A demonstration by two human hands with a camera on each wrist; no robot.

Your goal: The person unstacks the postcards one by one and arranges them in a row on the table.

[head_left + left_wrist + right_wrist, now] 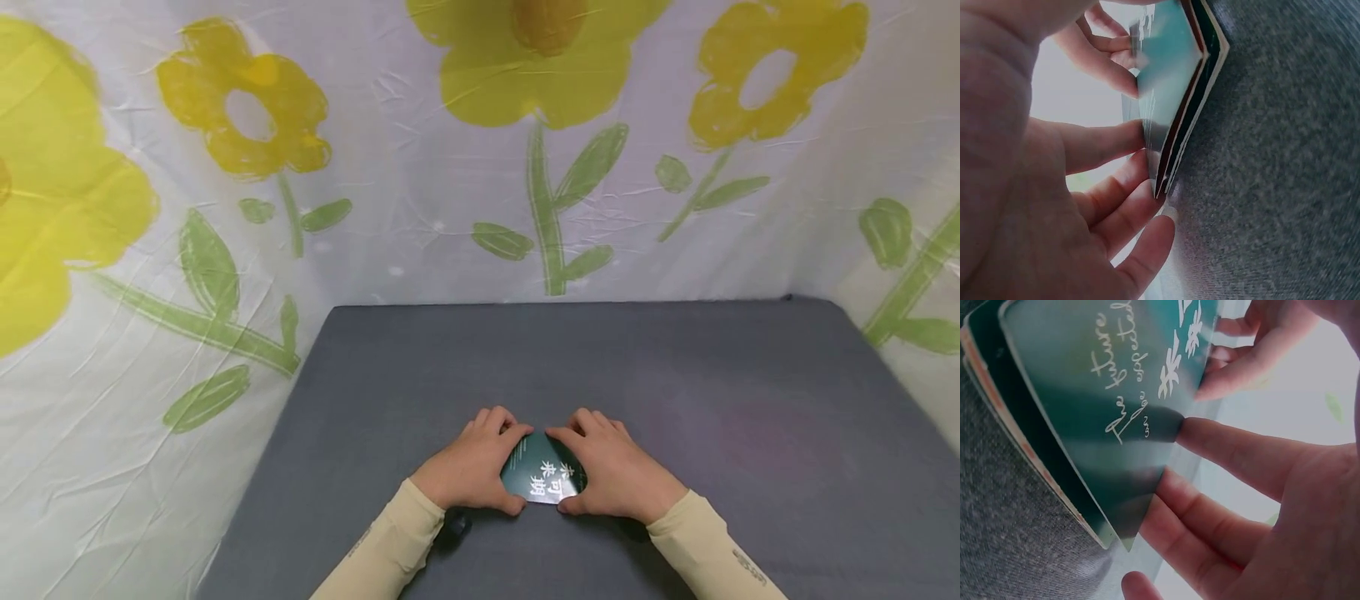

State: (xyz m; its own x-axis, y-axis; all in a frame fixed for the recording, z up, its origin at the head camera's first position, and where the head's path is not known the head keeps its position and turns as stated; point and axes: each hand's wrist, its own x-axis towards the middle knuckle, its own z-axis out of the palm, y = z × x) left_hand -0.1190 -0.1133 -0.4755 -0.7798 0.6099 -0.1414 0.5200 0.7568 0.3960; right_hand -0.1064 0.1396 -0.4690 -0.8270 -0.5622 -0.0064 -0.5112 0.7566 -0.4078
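A small dark green booklet (pixel 542 471) with a glossy cover and white Chinese characters is between my two hands, over the grey table. My left hand (pixel 478 465) grips its left side, thumb at the near edge and fingers at the far edge. Mirroring it, my right hand (pixel 618 468) holds the right side the same way. In the right wrist view the booklet (pixel 1079 419) shows white handwriting, and its top layer stands apart from those beneath. Several layered edges of the booklet (pixel 1175 119) appear in the left wrist view, close over the cloth.
The table (pixel 555 358) has a dark grey cloth surface with rounded far corners. White fabric (pixel 420 208) printed with yellow flowers hangs behind it and along both sides. A small black device (pixel 452 529) shows under the left sleeve (pixel 390 533).
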